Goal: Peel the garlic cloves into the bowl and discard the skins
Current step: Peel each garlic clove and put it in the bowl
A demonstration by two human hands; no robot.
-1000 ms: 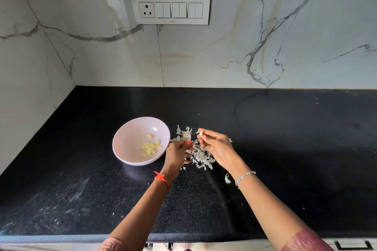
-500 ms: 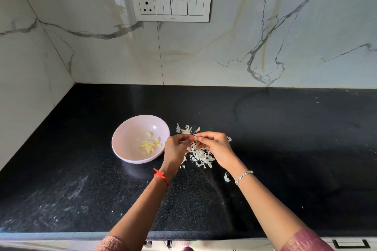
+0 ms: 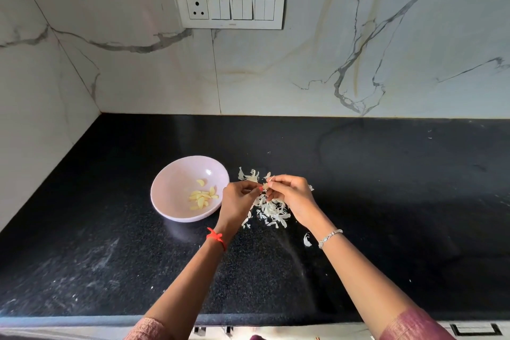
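A garlic clove (image 3: 265,185) is pinched between the left hand (image 3: 239,199) and right hand (image 3: 293,193), held together above the skins (image 3: 271,208). Peeled cloves (image 3: 202,197) are seen in the bowl (image 3: 176,182), just left of the hands.

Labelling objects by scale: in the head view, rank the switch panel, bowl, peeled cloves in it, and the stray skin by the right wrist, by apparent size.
1. switch panel and bowl: about alike; the panel sits farther away, so I won't rank them.
2. peeled cloves
3. stray skin
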